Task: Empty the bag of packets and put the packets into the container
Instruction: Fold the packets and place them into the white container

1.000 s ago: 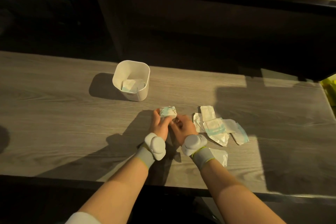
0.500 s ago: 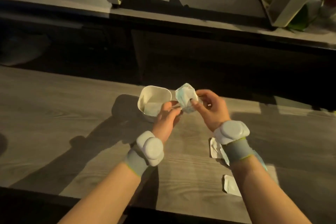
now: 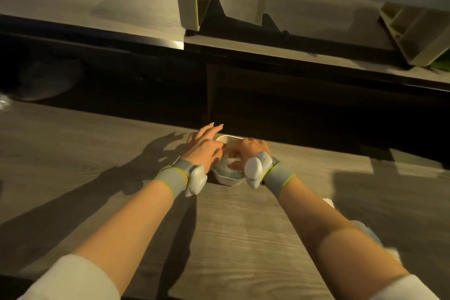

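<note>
The white container (image 3: 228,180) stands on the wooden table, mostly covered by my two hands. My left hand (image 3: 204,146) lies over its left rim with the fingers stretched out and apart. My right hand (image 3: 248,151) reaches down into it from the right, fingers curled on a white and pale-blue packet (image 3: 230,170) that sits inside the container. Loose packets (image 3: 368,232) lie on the table to the right, largely hidden behind my right forearm. No bag is in view.
The table's far edge runs just behind the container, with a dark gap beyond it. Past the gap there is a second wooden surface with pale furniture legs (image 3: 187,2). Bare tabletop (image 3: 231,231) lies between my forearms.
Both hands carried the packet from above the table forward and down into the container. The left hand's fingers have spread. The view has tilted up and the container now appears farther away.
</note>
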A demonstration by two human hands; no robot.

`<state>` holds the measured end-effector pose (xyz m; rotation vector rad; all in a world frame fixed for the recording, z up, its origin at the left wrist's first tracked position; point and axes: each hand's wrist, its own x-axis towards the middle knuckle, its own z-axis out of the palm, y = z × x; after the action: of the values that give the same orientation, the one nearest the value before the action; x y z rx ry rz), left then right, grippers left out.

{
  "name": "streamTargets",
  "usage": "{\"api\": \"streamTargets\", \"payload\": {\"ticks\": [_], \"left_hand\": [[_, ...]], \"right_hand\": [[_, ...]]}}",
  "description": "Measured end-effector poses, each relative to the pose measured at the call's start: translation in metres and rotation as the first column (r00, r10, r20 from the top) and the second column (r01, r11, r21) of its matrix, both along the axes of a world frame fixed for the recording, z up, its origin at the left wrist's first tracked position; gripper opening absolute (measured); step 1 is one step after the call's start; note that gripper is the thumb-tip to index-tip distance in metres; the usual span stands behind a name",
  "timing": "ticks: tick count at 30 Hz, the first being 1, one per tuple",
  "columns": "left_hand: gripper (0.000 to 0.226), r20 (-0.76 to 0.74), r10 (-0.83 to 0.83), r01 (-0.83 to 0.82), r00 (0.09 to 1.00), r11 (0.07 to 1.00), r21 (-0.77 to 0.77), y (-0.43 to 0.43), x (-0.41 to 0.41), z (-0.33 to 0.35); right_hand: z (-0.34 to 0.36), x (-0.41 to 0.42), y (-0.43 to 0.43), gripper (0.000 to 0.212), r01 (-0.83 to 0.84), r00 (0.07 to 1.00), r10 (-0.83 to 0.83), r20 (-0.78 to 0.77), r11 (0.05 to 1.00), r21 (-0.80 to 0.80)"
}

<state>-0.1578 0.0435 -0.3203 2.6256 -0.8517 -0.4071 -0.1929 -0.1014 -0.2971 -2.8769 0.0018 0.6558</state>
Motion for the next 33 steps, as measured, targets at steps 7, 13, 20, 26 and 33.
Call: {"api": "streamTargets", "payload": {"ticks": [7, 13, 20, 26, 33], "left_hand": [[0.034, -0.142, -0.027, 0.063, 0.989, 0.965, 0.253, -0.007, -0.003, 0.008], [0.034, -0.141, 0.048, -0.024, 0.989, 0.986, 0.167, -0.012, -0.002, 0.004], [0.029, 0.047, 0.074, -0.058, 0.996, 0.958, -0.282, -0.045, -0.032, 0.026], [0.020, -0.085, -0.086, 0.056, 0.993, 0.952, -0.302, -0.116, -0.091, 0.024], [0.034, -0.341, 0.030, -0.041, 0.940, 0.999, -0.027, -0.168, -0.155, -0.042]], "right_hand": [[-0.012, -0.004, -0.002, 0.040, -0.111, 0.990, 0.120, 0.078, 0.988, -0.110], [-0.007, -0.016, -0.014, 0.035, -0.047, 0.966, 0.022, 0.257, 0.995, 0.089], [-0.005, -0.084, -0.094, 0.018, 0.366, 0.727, -0.588, 0.354, 0.768, 0.525], [-0.026, -0.141, -0.141, 0.018, 0.516, 0.733, -0.644, 0.218, 0.735, 0.440], [-0.045, -0.207, -0.186, 0.022, 0.562, 0.819, -0.572, 0.038, 0.815, 0.143]]}}
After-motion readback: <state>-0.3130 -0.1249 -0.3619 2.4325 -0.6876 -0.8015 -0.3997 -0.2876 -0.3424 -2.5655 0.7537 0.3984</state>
